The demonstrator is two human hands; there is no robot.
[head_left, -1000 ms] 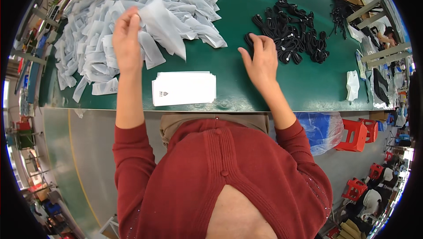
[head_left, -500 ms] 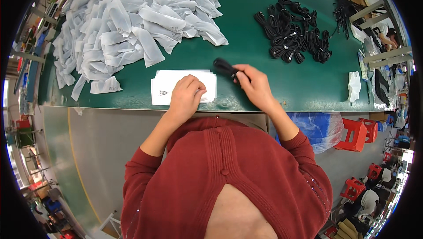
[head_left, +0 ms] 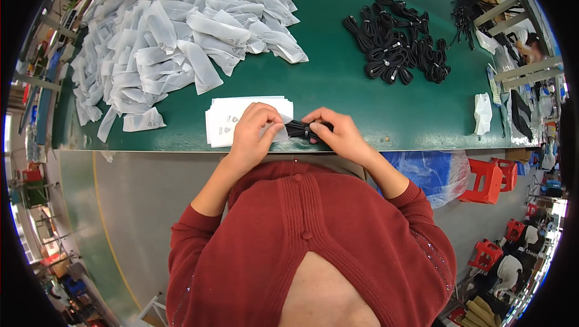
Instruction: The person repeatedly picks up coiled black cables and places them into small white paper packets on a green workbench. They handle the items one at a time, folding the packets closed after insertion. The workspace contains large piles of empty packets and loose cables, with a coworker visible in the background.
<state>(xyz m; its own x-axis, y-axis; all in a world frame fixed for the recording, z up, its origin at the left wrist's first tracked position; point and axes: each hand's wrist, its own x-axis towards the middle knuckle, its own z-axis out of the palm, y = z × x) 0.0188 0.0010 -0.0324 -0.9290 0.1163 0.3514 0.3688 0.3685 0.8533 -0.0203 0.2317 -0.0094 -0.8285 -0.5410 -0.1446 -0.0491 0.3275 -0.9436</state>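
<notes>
A stack of flat white bags (head_left: 223, 113) lies at the table's near edge. My left hand (head_left: 256, 128) rests over the stack's right part, thumb and fingers pinching the edge of a bag. In my right hand (head_left: 338, 134) is a coiled black cable (head_left: 298, 128), gripped between thumb and fingers. The cable's left end meets the bag's edge by my left fingertips; whether it is inside the bag I cannot tell.
A large heap of filled white bags (head_left: 175, 37) covers the table's far left. Several coiled black cables (head_left: 398, 43) lie at the far right. A white packet (head_left: 482, 114) sits near the right edge. Red stools (head_left: 482, 181) and a blue plastic-wrapped bundle (head_left: 422, 176) stand beyond the near edge.
My right hand has brought the coiled cable down and left to the bag's edge, turning it nearly level. My left hand stays at the stack. Another person's hand appears at the far left.
</notes>
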